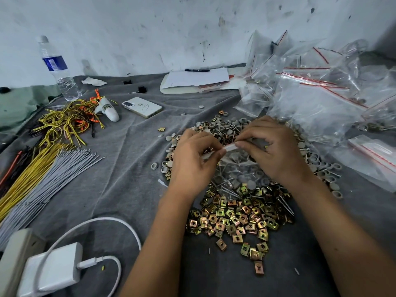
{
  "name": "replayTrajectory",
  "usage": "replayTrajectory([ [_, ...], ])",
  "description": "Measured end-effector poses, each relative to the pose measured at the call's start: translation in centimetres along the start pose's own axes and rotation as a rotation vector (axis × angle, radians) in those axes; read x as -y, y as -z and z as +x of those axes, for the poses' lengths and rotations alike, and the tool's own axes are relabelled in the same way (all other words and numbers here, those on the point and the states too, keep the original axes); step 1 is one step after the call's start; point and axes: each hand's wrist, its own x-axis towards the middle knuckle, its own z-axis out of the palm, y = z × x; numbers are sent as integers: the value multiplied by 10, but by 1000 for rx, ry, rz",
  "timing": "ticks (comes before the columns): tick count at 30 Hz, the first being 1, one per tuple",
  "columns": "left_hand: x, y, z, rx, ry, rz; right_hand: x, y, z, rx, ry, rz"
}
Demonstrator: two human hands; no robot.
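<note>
You hold one bag (236, 168) between both hands, just above the heap in the middle of the cloth (132, 159). Your left hand (192, 159) pinches the left end of its seal strip (230, 147) and your right hand (276, 151) pinches the right end. Both grips are narrow, thumb against fingertips on the strip.

The strip's long axis runs across you, from lower left to upper right, rising a little toward the right hand. The mouth edge lies on the far side and the body of the bag falls toward you, touching the heap. Screws and grey caps show through the clear plastic. How many, you cannot tell.

Below it lie brass clips (235, 219) in the near part of the heap and grey caps (222, 125) in the far part — both too many to count.

To your right is a loose pile of bags (321, 99) with red-lined tops, overlapping so that no count holds. To your left are yellow wires (64, 121) and a fan of grey ties (53, 174). Singles: one phone (142, 107), one bottle (57, 69), one pen (197, 70) on paper (197, 79), and one charger (53, 269) with one white cable (100, 224).
</note>
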Motion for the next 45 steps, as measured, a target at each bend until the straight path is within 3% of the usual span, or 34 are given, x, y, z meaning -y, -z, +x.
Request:
replayTrajectory([
  [7,-2,-4,0,-28,-57,-9,9,-4,1,4,22,-6],
  [16,-10,1,0,-84,-41,-10,3,0,-1,-55,-66,170],
  [19,-16,0,-5,-163,170,-127,1,1,-2,-113,-177,318],
  [23,-24,-4,-7,-57,462,-683,-1,8,-1,-281,-285,541],
  [25,-29,-10,-4,-3,481,-634,1,7,-1,-300,-326,602],
  [28,-36,-16,3,-118,483,-527,0,4,-3,-136,-418,639],
  [30,-44,-20,15,-196,467,-535,-4,5,-3,-102,-437,556],
  [34,-68,-42,49,-298,472,-506,-18,16,5,-262,-517,492],
  [37,-86,-68,71,-309,401,-266,-40,40,25,-326,-546,394],
  [41,-113,-118,97,-116,172,85,-94,85,54,-512,-826,259],
  [43,-117,-142,109,55,105,168,-117,99,51,-527,-946,-107],
  [45,-114,-169,123,310,29,270,-128,105,39,-516,-796,-570],
])
